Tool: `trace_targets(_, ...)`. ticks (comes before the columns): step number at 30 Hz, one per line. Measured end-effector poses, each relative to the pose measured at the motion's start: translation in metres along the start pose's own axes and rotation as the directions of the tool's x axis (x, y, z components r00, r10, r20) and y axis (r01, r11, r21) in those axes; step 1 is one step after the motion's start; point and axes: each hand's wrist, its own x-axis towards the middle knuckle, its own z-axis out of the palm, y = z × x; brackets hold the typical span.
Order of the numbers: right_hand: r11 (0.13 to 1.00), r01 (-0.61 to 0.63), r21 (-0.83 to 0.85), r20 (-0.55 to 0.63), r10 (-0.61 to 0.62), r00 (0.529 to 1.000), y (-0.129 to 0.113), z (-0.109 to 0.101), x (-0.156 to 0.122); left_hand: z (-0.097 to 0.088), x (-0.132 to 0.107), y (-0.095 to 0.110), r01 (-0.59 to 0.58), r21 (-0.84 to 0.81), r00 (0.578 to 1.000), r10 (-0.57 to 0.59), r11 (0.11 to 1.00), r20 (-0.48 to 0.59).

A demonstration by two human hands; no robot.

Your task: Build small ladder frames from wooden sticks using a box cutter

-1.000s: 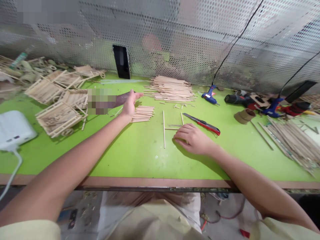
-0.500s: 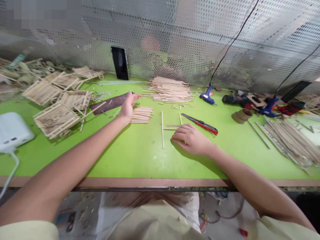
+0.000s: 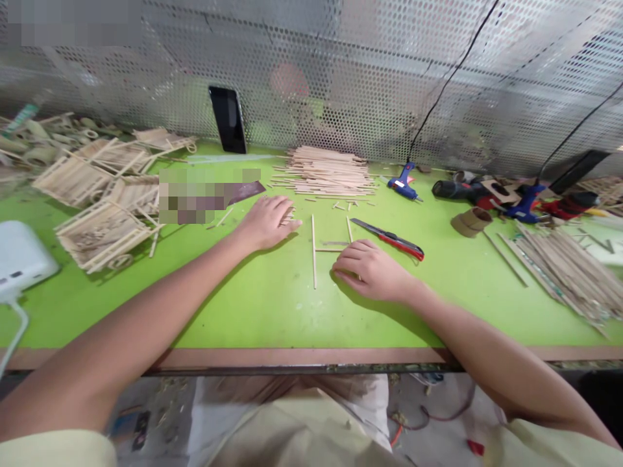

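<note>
Across the view runs the green worktop [image 3: 272, 311]; slatted wooden models [image 3: 102, 233] crowd its left end; a heap of thin sticks [image 3: 326, 172] lies along its back edge, about midway; the left hand [image 3: 267, 222], thumb spread, arches over a bundle of short sticks [image 3: 289, 215] left of the worktop's middle, its hold hidden; the right hand [image 3: 367, 269] curls loosely over an H-shaped stick layout [image 3: 314, 256] midway between front and back edges, whether pinching I cannot tell; beyond it lies a red-and-black utility knife [image 3: 389, 238], blade out.
</note>
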Motion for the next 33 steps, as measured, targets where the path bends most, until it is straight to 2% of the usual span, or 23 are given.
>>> trace_targets(3, 1.0, 0.005, -0.003, -0.005, -0.005, 1.0, 0.0, 0.001, 0.0, 0.002, 0.002, 0.008, 0.047, 0.106, 0.999, -0.046, 0.993, -0.007)
trace_targets(7, 1.0, 0.002, 0.002, -0.009, -0.002, 1.0, 0.001, 0.001, 0.0, -0.002, 0.005, 0.008, 0.05, 0.183, 0.999, -0.049, 0.982, -0.012)
trace_targets(12, 1.0, 0.004, 0.014, 0.0, -0.004, 1.0, 0.0, 0.002, 0.0, -0.004, 0.007, 0.008, 0.052, 0.225, 0.999, -0.049, 0.973, -0.019)
trace_targets(27, 1.0, -0.014, 0.021, 0.023, 0.013, 1.0, -0.001, 0.001, 0.001, -0.01, 0.001, 0.019, 0.044, 0.294, 0.997, -0.062, 0.955, 0.051)
trace_targets(33, 0.999, -0.022, 0.028, 0.025, 0.022, 0.999, 0.0, 0.002, 0.001, -0.012, 0.003, 0.019, 0.003, 0.3, 0.994, -0.036, 0.954, 0.103)
